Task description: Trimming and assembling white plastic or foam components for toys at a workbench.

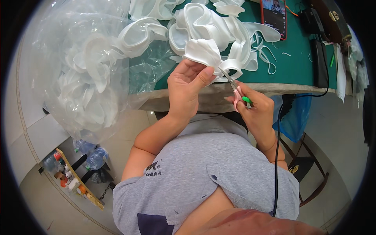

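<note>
My left hand pinches a white, soft, curved piece with layered edges between thumb and fingers, above the table's near edge. In my right hand is a small pair of scissors with pink handles and a green part. Its blades point up and left, their tips at the lower right edge of the held piece, beside my left thumb. Whether the tips touch the piece I cannot tell. More white curved pieces of the same look lie heaped just beyond, some looping down beside the blades.
A large clear plastic bag of white pieces hangs over the table's left side. On the green tabletop lie white strips, a red-edged phone and a black box. A black cable runs down past my right arm.
</note>
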A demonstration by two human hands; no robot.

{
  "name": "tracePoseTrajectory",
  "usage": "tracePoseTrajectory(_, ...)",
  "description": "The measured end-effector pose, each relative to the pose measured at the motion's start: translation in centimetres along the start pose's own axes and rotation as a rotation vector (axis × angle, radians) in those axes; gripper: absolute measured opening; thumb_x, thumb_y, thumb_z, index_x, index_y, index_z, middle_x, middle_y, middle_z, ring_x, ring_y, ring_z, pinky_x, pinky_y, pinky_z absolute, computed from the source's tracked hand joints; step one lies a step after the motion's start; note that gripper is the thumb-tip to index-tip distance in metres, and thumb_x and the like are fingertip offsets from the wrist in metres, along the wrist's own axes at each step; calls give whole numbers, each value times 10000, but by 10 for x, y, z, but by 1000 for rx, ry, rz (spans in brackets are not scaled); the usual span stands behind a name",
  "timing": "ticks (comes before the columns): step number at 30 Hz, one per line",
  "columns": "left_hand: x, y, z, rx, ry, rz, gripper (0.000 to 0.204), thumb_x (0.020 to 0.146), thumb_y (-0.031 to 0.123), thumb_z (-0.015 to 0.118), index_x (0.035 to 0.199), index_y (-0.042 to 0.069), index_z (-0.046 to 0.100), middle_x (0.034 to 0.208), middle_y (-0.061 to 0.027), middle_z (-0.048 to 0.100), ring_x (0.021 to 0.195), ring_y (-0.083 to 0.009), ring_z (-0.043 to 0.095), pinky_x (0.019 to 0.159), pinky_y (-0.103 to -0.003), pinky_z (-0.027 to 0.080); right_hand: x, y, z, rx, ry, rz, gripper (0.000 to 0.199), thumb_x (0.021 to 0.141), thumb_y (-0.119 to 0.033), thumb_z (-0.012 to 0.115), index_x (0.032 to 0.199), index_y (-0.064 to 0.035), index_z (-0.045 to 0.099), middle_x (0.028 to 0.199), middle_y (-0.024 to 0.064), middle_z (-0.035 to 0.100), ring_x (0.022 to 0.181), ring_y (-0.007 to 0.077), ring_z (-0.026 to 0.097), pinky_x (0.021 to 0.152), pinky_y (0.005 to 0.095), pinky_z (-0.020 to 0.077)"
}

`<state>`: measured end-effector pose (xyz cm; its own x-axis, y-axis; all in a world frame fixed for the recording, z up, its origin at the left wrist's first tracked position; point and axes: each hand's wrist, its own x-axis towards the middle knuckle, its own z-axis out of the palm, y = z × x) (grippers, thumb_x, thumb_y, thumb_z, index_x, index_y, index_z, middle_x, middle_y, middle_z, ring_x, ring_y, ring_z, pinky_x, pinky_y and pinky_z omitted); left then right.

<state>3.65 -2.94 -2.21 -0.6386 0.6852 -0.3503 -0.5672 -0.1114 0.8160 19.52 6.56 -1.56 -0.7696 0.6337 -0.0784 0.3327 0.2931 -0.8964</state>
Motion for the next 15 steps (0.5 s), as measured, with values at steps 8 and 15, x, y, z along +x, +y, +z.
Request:
tracePoseTrajectory(8, -3, 2, 6, -116, 54, -102, 244, 873, 36, 663, 1090, -30, 573, 1034, -101, 658, 951, -153, 639, 861, -304, 543, -1, 6, 9, -35, 81, -20, 343, 818, 102, 594, 1153, 34, 629, 828, 119, 675, 782, 205, 716, 616, 245, 545)
tracePoseTrajectory(15, -3, 2, 7, -194, 74, -133, 280, 873, 46, 665, 1114, -34, 546, 1071, -110, 646, 966, -156, 634, 889, -300, 532, -1, 9, 12, -32, 62, -18, 343, 820, 110, 585, 1154, 42, 625, 816, 107, 665, 771, 189, 711, 627, 244, 550)
